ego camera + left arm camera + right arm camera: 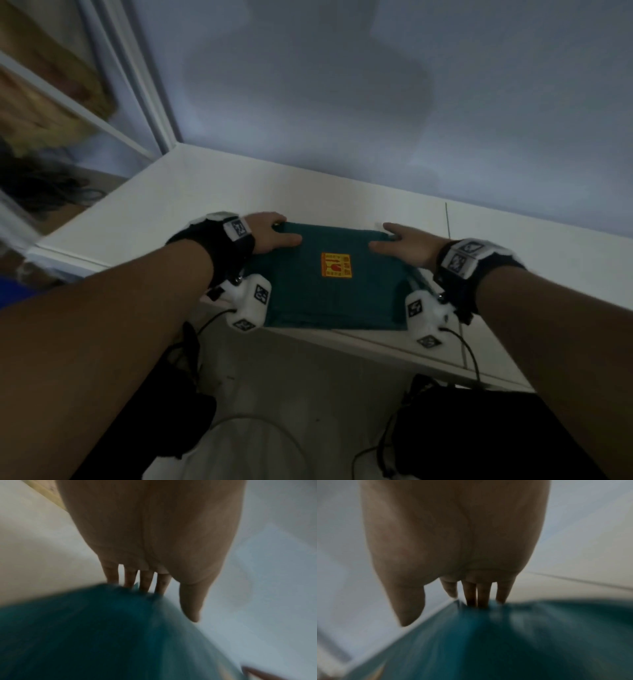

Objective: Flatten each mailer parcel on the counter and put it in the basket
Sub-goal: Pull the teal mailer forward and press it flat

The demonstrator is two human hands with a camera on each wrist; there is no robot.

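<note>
A dark teal mailer parcel [329, 284] with a yellow and red label [336, 265] lies flat on the white counter [154, 212], its near side at the counter's front edge. My left hand [272, 236] rests on its far left corner, thumb laid on top. My right hand [400, 245] rests on the far right corner the same way. In the left wrist view straight fingers [145, 581] reach down to the mailer's [102, 635] far edge, the tips hidden behind it. The right wrist view shows the same: fingers [471, 595] straight against the mailer [505, 642]. No basket is in view.
A plain wall [342, 102] rises behind the counter. A shelf unit [51, 85] with blurred goods stands at the left. A thin seam [447, 219] crosses the counter at the right. Cables [257, 421] and dark shapes lie on the floor below.
</note>
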